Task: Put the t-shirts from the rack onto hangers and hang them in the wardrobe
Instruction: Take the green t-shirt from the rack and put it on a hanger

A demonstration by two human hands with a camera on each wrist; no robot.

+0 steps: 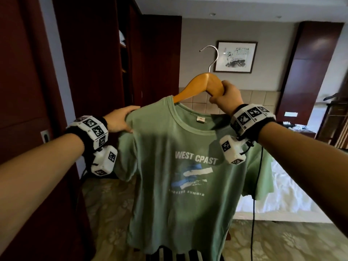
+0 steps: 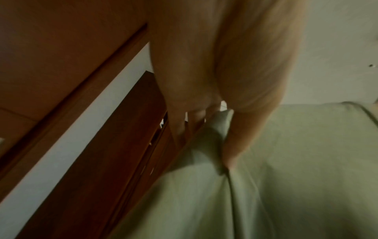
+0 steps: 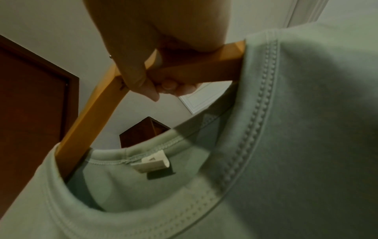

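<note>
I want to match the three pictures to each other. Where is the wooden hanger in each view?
Head: wooden hanger at upper centre, gripped by the right hand.
Left wrist: not in view.
Right wrist: upper left, both arms enter the collar.
Shared landmark: the green t-shirt.

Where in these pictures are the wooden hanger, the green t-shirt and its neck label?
wooden hanger (image 1: 204, 80): head view, top of its arch.
green t-shirt (image 1: 169, 140): head view, chest above the print.
neck label (image 3: 155, 160): right wrist view, white tag inside the collar.
</note>
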